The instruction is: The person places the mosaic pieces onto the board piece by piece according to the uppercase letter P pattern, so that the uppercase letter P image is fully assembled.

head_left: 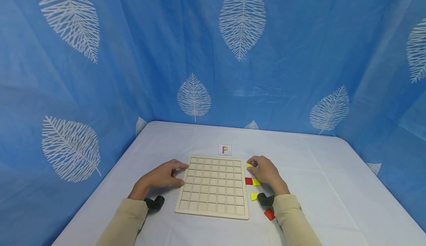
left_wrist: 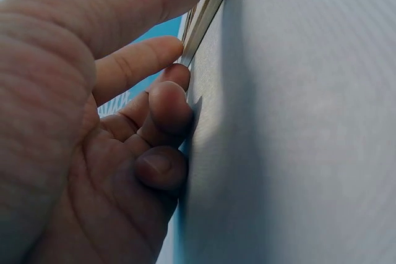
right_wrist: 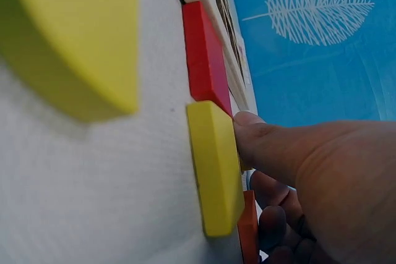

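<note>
A square wooden grid board (head_left: 212, 215) lies flat on the table. My left hand (head_left: 165, 174) is at its left side, index finger and thumb spread along the edge; the other fingers curl loosely in the left wrist view. Off the board's upper right corner, my right hand (head_left: 266, 172) pinches a small yellow block (head_left: 249, 165) between thumb and index finger. Below that hand, a red block (head_left: 248, 181) sits against another yellow block (head_left: 256, 182). In the right wrist view, the thumb (right_wrist: 253, 134) hides most of the pinched block, and an orange-red block (right_wrist: 249, 230) shows near the curled fingers.
A small printed card (head_left: 225, 150) with a coloured grid pattern lies behind the board. Nearer me on the right are a yellow block with a curved side (head_left: 254, 196) and a red block (head_left: 269, 214). Blue leaf-patterned cloth (head_left: 243, 90) hangs around the white table (head_left: 316, 179).
</note>
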`<state>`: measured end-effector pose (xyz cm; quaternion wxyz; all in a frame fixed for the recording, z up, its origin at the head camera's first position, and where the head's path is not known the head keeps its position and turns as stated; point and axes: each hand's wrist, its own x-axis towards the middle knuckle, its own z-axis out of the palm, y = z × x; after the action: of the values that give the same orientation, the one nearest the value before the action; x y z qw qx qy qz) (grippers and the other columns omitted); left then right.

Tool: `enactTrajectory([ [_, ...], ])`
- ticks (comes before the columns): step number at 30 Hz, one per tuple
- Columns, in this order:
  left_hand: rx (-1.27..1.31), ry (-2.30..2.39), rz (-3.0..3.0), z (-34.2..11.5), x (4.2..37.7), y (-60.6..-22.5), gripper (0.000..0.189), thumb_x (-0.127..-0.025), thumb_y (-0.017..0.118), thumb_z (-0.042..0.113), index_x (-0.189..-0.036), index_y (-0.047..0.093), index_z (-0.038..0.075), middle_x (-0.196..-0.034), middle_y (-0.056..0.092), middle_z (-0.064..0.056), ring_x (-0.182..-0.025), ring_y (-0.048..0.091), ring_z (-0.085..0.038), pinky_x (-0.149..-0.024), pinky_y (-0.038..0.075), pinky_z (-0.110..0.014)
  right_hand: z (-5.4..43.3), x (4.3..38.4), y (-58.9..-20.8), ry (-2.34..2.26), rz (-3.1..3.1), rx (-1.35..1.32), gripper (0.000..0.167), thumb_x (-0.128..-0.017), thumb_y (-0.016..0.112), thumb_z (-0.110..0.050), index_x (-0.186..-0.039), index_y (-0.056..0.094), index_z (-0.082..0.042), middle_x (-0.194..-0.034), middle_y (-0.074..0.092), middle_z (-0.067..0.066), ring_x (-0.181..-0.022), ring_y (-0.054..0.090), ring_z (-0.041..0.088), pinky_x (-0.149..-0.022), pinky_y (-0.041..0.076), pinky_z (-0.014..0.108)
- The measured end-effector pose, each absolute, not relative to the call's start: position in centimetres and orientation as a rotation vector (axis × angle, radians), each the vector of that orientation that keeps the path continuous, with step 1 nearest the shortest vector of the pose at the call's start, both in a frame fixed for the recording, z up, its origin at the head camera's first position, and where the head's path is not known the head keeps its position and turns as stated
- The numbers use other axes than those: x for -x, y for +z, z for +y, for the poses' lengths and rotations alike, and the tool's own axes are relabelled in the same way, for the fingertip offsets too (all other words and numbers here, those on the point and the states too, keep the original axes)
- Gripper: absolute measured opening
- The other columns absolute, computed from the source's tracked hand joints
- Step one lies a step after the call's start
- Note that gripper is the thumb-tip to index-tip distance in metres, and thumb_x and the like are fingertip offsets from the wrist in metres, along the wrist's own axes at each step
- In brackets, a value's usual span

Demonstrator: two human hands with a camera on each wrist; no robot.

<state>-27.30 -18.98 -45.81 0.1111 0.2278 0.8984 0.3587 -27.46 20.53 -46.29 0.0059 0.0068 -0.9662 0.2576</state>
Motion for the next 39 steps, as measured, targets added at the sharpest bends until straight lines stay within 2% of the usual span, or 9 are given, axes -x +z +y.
enactTrajectory([
  [12,-0.66,1.059,2.635,-18.8,27.0,-45.7,0.061,-0.082,0.083,0.024,-0.137,0.062,0.012,-0.113,0.055,-0.003,-0.083,0.047,-0.015,-0.069,0.042,-0.025,20.8,27.3,-46.1,0.799,-3.002,-0.062,0.029,-0.09,0.076,-0.022,-0.117,0.071,-0.016,-0.1,0.062,0.005,-0.082,0.052,0.019,-0.072,0.045,0.034],
  [16,-0.659,1.051,2.644,-18.8,27.1,-45.6,0.061,-0.082,0.083,0.025,-0.137,0.062,0.012,-0.115,0.055,-0.003,-0.084,0.047,-0.016,-0.07,0.042,-0.025,20.8,27.4,-45.8,0.807,-2.953,-0.109,0.029,-0.09,0.075,-0.022,-0.118,0.071,-0.014,-0.098,0.061,0.006,-0.083,0.052,0.02,-0.074,0.045,0.034],
  [32,-0.651,1.049,2.641,-18.7,27.0,-45.4,0.06,-0.082,0.083,0.024,-0.137,0.062,0.012,-0.119,0.055,-0.005,-0.085,0.046,-0.017,-0.069,0.041,-0.026,19.5,27.5,-45.0,0.85,-2.888,-0.226,0.026,-0.092,0.074,-0.023,-0.116,0.07,-0.014,-0.102,0.062,0.006,-0.082,0.051,0.019,-0.071,0.043,0.034],
  [39,-0.641,1.05,2.645,-18.4,26.9,-45.4,0.06,-0.082,0.083,0.023,-0.137,0.062,0.012,-0.121,0.056,-0.005,-0.086,0.047,-0.017,-0.07,0.042,-0.026,18.6,27.3,-44.2,0.908,-2.84,-0.258,0.025,-0.092,0.073,-0.022,-0.115,0.071,-0.014,-0.101,0.064,0.006,-0.076,0.05,0.018,-0.066,0.042,0.032],
])
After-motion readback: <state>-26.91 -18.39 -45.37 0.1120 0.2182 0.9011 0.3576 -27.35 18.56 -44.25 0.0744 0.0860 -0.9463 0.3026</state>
